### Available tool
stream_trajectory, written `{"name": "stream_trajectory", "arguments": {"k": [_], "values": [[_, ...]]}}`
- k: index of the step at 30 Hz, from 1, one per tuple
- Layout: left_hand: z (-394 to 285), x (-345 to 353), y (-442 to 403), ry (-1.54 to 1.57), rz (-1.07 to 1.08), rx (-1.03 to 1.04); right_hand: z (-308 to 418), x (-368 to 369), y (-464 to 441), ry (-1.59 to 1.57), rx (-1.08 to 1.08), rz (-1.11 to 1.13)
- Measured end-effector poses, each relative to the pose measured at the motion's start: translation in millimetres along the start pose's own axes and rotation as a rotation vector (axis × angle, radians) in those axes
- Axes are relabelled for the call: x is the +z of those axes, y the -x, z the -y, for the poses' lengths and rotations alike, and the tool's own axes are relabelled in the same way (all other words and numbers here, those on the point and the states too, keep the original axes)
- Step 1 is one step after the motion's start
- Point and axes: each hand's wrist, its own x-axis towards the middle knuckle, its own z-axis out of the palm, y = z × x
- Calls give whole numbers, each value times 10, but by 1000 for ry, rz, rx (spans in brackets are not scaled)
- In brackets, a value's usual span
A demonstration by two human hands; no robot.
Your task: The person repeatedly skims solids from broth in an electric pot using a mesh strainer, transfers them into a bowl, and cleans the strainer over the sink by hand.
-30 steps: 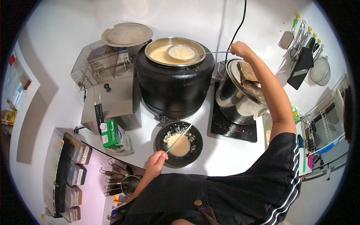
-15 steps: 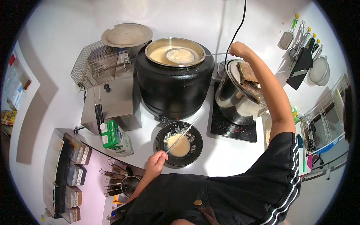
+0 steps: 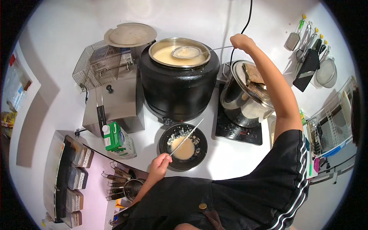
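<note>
My right hand (image 3: 242, 41) is closed around the handle of a round strainer (image 3: 186, 52), whose mesh holds pale bits just above the creamy liquid (image 3: 165, 55) in the black soup kettle (image 3: 178, 90). Down at the counter's front, my left hand (image 3: 161, 163) pinches a thin twisted metal rod (image 3: 186, 137). The rod slants over a black bowl (image 3: 202, 151), which contains beige liquid (image 3: 183, 148) with white crumbs around its inner wall.
Left of the kettle stand a steel fryer (image 3: 119, 103), a wire basket (image 3: 96, 65) and a green-and-white carton (image 3: 118, 142). A lidded steel pot (image 3: 237, 101) sits on an induction cooker (image 3: 239, 132) at right. Utensils (image 3: 306, 57) hang on the wall.
My right hand has risen slightly and shifted left. The strainer has lifted from the liquid's surface and now tilts. My left hand and the rod have hardly moved.
</note>
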Motion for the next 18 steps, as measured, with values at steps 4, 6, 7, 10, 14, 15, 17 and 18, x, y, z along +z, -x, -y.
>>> {"name": "stream_trajectory", "arguments": {"k": [4, 6, 7, 10, 14, 15, 17, 18], "values": [[-6, -32, 6, 13, 20, -68, 215, -26, -21, -99, 131, 17], [20, -32, 10, 9, -7, -25, 308, -2, -41, -88, 171, -57], [28, -28, 14, 6, -31, 16, 347, 0, -72, -89, 178, -24], [5, -40, 33, 6, -54, 21, 473, 53, -118, -114, 227, -83], [27, -50, 42, 24, -69, 24, 624, 78, -83, -178, 242, -84], [21, -47, 45, 23, -65, 36, 647, 79, -52, -180, 226, -82], [15, -47, 47, 22, -65, 50, 625, 148, -32, -201, 182, -91], [15, -46, 48, 21, -68, 55, 604, 163, -28, -220, 140, -99]]}}
